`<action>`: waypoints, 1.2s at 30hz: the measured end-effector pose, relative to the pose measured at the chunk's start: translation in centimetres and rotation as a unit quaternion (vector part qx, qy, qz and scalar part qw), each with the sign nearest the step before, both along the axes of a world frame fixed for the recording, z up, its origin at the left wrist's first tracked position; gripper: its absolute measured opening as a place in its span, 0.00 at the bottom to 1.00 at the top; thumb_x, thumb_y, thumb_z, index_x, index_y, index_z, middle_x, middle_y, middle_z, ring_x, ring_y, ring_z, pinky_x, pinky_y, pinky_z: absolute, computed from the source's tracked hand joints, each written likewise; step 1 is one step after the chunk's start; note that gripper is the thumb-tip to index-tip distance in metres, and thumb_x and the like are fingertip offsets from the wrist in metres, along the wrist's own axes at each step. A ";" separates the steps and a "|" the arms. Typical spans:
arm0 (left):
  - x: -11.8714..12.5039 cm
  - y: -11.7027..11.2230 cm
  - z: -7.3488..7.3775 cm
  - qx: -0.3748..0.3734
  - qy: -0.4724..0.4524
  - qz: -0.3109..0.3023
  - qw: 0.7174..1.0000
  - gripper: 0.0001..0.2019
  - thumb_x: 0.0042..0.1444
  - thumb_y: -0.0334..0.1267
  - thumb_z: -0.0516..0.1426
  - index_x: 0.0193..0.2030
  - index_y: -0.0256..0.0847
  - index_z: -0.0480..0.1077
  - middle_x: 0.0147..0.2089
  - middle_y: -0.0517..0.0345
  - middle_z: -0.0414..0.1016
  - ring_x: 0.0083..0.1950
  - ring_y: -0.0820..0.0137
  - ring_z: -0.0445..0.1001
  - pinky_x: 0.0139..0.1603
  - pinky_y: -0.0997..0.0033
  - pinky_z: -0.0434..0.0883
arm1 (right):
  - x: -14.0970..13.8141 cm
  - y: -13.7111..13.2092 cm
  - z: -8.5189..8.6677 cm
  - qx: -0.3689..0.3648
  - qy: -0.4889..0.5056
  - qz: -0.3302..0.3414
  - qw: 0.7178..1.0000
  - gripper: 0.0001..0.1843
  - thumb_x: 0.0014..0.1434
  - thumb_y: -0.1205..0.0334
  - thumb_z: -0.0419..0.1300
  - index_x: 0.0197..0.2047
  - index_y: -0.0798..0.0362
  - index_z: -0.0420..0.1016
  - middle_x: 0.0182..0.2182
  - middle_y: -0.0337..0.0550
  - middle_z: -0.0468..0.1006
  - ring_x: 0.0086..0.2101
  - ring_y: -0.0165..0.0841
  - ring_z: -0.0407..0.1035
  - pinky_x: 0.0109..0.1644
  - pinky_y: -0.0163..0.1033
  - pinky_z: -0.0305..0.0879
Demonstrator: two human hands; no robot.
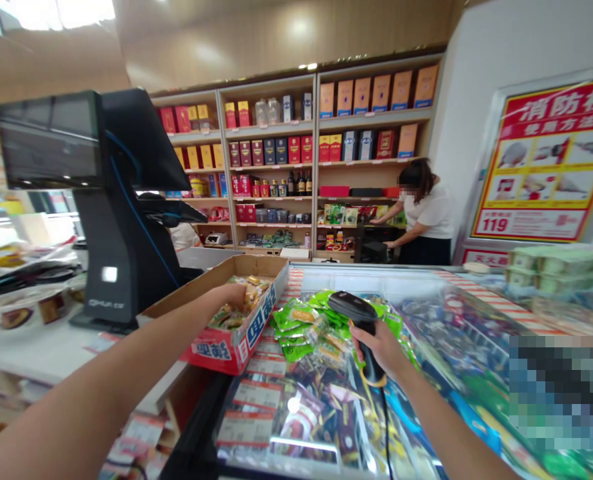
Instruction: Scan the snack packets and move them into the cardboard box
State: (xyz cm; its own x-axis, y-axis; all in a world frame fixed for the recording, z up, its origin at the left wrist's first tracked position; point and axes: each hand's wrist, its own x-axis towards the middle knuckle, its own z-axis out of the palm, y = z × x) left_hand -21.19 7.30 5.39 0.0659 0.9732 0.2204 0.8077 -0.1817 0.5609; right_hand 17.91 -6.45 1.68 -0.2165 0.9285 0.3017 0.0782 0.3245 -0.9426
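Cardboard carton [261, 320] of small snack packets [250, 297] is what I am watching, and it sits at the end of the white checkout counter [41, 347], just beside the glass-topped freezer chest [376, 277]. At the far left of my view, lidded food tubs [21, 310] stand on the counter, and the black checkout terminal [121, 267] rises beside them, with its screen turned away from the shelves. Next comes my left hand [229, 298], reaching over the carton's rim, its fingers [236, 291] close together and resting on the packets; I cannot tell whether they have hold of any. Behind it, wooden shelves [271, 153] carry boxed goods and bottles. On the freezer's glass lies a heap of green snack packets [296, 327], and just beyond them my right hand [379, 347] has its fingers [361, 350] wrapped around the handle of a black handheld barcode scanner [351, 307], whose cord [385, 427] drops away below. Farther back, a co-worker [426, 213] in a white top leans toward a lower shelf with both arms out. A red and yellow fire hydrant instruction poster [541, 160] hangs on the right wall, pale green-lidded tubs [551, 270] are stacked below it, and a pixelated patch [561, 393] hides the lower right corner
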 end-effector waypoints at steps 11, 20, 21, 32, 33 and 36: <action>3.5 -5.4 6.0 -0.056 -0.324 0.012 0.944 0.14 0.42 0.40 0.67 0.27 0.39 0.66 0.20 0.63 0.68 0.23 0.71 0.71 0.32 0.64 0.75 | -0.6 -0.5 0.6 -0.003 0.004 0.005 1.000 0.13 0.51 0.51 0.62 0.27 0.53 0.68 0.14 0.34 0.68 0.14 0.28 0.61 0.21 0.36 0.60; 17.0 -11.1 -3.0 -0.038 -0.646 -0.101 0.756 0.23 0.34 0.48 0.71 0.34 0.39 0.70 0.30 0.58 0.77 0.32 0.70 0.77 0.38 0.68 0.76 | -0.2 -0.6 0.6 -0.008 -0.004 0.023 1.000 0.13 0.52 0.52 0.62 0.28 0.53 0.68 0.15 0.35 0.69 0.14 0.28 0.62 0.20 0.36 0.60; 17.4 -10.8 -3.7 -0.029 -0.648 -0.089 0.756 0.25 0.33 0.49 0.71 0.36 0.39 0.70 0.30 0.60 0.77 0.30 0.71 0.77 0.36 0.68 0.77 | -0.2 -0.7 0.6 -0.012 -0.016 0.036 0.999 0.13 0.52 0.52 0.62 0.26 0.52 0.68 0.14 0.35 0.68 0.14 0.28 0.62 0.21 0.36 0.59; 16.9 -10.0 -5.3 -0.028 -0.635 -0.074 0.769 0.29 0.33 0.54 0.70 0.37 0.40 0.66 0.26 0.64 0.73 0.26 0.71 0.76 0.31 0.68 0.76 | -0.3 -1.0 0.5 -0.039 -0.113 0.089 0.989 0.16 0.53 0.52 0.63 0.21 0.51 0.67 0.12 0.36 0.69 0.14 0.29 0.61 0.22 0.36 0.59; 17.0 -10.0 -5.3 -0.029 -0.636 -0.076 0.767 0.28 0.34 0.54 0.70 0.36 0.40 0.65 0.24 0.66 0.72 0.25 0.72 0.75 0.31 0.69 0.76 | -0.3 -1.0 0.5 -0.041 -0.117 0.091 0.988 0.16 0.53 0.52 0.63 0.21 0.51 0.67 0.12 0.37 0.69 0.14 0.29 0.61 0.23 0.36 0.59; 17.2 -10.1 -5.2 -0.029 -0.642 -0.074 0.763 0.27 0.34 0.53 0.70 0.34 0.41 0.65 0.21 0.69 0.67 0.22 0.75 0.72 0.30 0.70 0.75 | -0.4 -1.0 0.5 -0.045 -0.120 0.094 0.987 0.15 0.53 0.53 0.62 0.21 0.51 0.67 0.11 0.36 0.68 0.14 0.28 0.60 0.22 0.36 0.57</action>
